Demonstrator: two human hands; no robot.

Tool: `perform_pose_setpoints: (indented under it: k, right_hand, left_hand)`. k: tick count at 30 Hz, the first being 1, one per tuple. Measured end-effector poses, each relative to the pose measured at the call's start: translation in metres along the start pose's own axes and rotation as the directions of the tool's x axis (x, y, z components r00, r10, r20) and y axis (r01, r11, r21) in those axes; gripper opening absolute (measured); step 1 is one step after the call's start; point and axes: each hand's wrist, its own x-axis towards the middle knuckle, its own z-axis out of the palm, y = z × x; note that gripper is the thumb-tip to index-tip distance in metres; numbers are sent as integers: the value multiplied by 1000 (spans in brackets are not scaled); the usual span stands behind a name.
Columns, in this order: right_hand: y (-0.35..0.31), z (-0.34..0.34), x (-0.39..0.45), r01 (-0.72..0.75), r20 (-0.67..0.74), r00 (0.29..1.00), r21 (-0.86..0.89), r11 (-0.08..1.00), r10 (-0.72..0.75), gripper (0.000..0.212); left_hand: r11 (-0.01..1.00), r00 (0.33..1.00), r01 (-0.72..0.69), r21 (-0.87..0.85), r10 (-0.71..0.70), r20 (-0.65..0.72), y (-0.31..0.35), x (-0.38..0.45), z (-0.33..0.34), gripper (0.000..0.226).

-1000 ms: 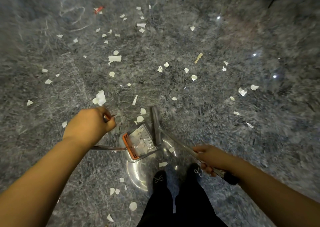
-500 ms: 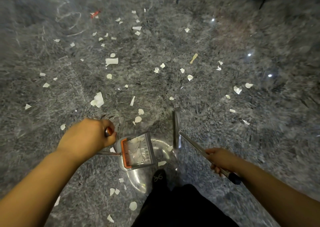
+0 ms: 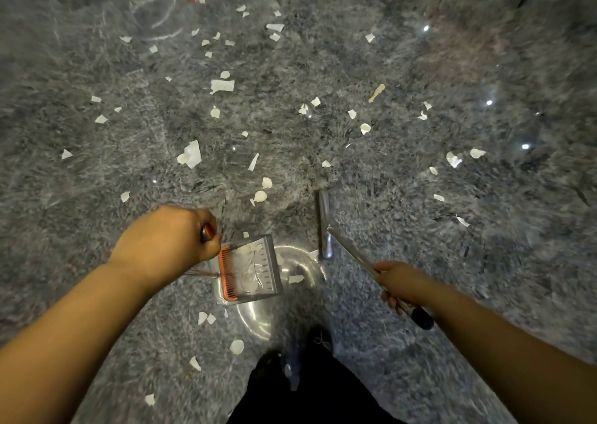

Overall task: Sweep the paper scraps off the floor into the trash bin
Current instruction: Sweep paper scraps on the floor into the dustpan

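Paper scraps (image 3: 222, 85) mostly remain on the floor (image 3: 420, 68); few lie in the dustpan (image 3: 250, 270), whose handle the left hand (image 3: 168, 241) grips, while the right hand (image 3: 399, 283) grips the broom (image 3: 323, 223).

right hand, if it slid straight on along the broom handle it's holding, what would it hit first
Most likely the broom head. The right hand grips the handle, which runs up and left to that grey head on the floor. Beyond the head lie paper scraps. Depth is hard to judge from this one view.

Dim scene, ceiling-light glare spots on floor (image 3: 452, 68), blurred, warped edges
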Motion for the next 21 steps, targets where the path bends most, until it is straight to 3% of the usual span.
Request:
perform_pose_setpoints:
  k: [7,13,17,21]
  right_hand:
    - [15,32,6,-32,24,999,49,998,30,31]
    - [26,105,-9,22,87,996,5,1000,-22,30]
    - [34,139,-24,27,135,990,122,992,-43,39]
    - [38,151,-45,61,167,983,123,991,-81,42]
  left_hand:
    - [999,999,53,-11,-53,3,-10,-21,21,11]
    - [999,999,43,-13,-43,-24,-18,-29,30,11]
    - [999,998,35,-6,-35,-42,-21,-40,34,14]
    - [999,998,28,-40,-30,-47,-30,-58,35,12]
